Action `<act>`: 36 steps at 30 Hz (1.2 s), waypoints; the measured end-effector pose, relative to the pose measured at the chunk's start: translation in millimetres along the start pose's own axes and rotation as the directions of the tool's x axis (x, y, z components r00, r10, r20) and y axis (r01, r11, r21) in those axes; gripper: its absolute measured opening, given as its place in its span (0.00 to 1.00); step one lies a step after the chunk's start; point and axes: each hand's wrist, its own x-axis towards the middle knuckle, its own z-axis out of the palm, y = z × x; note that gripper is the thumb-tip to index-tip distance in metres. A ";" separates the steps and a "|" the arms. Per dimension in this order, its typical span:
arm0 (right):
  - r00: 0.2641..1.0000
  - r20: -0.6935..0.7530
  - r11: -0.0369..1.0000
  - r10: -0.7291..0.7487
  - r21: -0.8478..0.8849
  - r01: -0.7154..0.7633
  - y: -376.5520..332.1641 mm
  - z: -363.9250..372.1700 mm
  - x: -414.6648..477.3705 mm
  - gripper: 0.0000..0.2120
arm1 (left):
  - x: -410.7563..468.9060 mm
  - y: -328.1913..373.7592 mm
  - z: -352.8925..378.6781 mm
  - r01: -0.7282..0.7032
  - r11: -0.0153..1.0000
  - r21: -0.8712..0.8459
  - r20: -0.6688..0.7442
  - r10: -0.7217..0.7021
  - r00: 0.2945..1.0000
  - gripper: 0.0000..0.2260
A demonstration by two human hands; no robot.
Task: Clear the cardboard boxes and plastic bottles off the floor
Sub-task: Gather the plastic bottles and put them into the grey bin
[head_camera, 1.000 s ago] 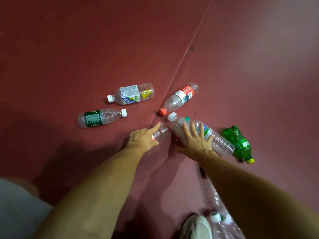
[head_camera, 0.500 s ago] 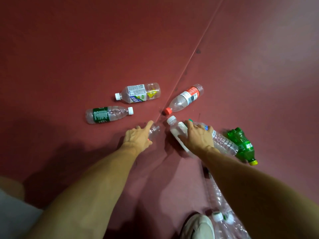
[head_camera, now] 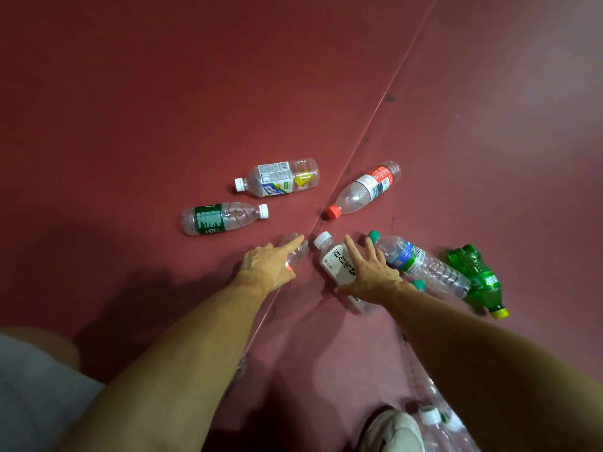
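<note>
A: Item one, white-label bottle (head_camera: 336, 261). Location?

B: Lying flat on the red floor (head_camera: 163, 93), directly under the right hand (head_camera: 370, 275). White cap toward upper left, away from the person; base toward lower right, hidden beneath the wrist. Long axis diagonal, roughly in line with the right forearm.

A: Grip on it?

B: Right hand spread, fingers splayed over the label, palm over the body. Not closed round it; whether the thumb has hooked underneath cannot be told.

A: Item two?

B: Small clear bottle (head_camera: 297, 252), partly covered by the left hand (head_camera: 269, 265). Forefinger extended along it, remaining fingers curled loosely. Whether that counts as a pinch cannot be told. Long axis appears to run up and right, along the finger.

A: Unclaimed stock?

B: Green-label bottle (head_camera: 212, 218), cap right, left of the left hand. Yellow-tag bottle (head_camera: 277, 177), cap left, beyond it. Red-cap bottle (head_camera: 363, 190), cap toward the hands. Blue-label bottle (head_camera: 417, 262), just beside the right hand, teal cap up-left. Green soda bottle (head_camera: 476, 278), yellow cap down-right. Further clear bottles by the shoe (head_camera: 394, 432). No cardboard in view.

A: Deciding relation?

B: Judgement: the white-label bottle lies lengthwise under the right palm, so closing the fingers across its width should secure it.
</note>
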 end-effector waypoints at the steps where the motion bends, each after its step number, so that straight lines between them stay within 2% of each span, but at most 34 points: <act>1: 1.000 -0.007 1.000 -0.001 -0.010 0.001 -0.1 1.1 0.5 0.60 | 0.4 0.2 0.2 0.001 1.000 -0.004 0.002 -0.001 1.000 0.37; 5: 1.000 -0.005 0.999 -0.019 -0.047 0.019 -5.2 6.7 3.4 0.59 | 2.7 -0.4 -0.2 0.000 1.000 -0.030 0.015 0.001 1.000 0.38; 11: 0.998 -0.058 0.995 -0.016 -0.094 0.011 -10.9 1.9 5.9 0.48 | 4.3 -1.6 -0.8 0.007 0.999 -0.036 0.023 -0.007 1.000 0.39; 18: 0.998 0.056 1.000 0.011 -0.005 -0.010 -6.5 8.3 12.4 0.57 | 0.1 3.4 -1.4 0.023 0.999 -0.029 0.013 -0.023 1.000 0.37; 22: 0.999 0.043 1.000 -0.003 -0.014 0.003 -6.2 7.2 16.5 0.55 | -1.3 9.6 1.0 0.021 1.000 -0.010 -0.009 -0.022 1.000 0.37; 27: 1.000 0.013 1.000 -0.006 0.012 0.006 -9.4 8.9 15.1 0.51 | 0.1 2.8 -3.4 0.047 0.997 -0.065 0.019 -0.046 0.999 0.37; 31: 1.000 0.020 0.999 -0.014 -0.028 0.015 -18.0 -25.8 -13.1 0.47 | -24.1 12.6 -31.9 0.030 0.997 -0.067 -0.001 -0.030 1.000 0.36; 36: 0.999 0.001 0.994 -0.037 -0.101 0.037 -47.6 -136.5 -69.7 0.44 | -73.3 32.7 -140.4 0.002 0.992 -0.130 -0.068 -0.011 0.998 0.35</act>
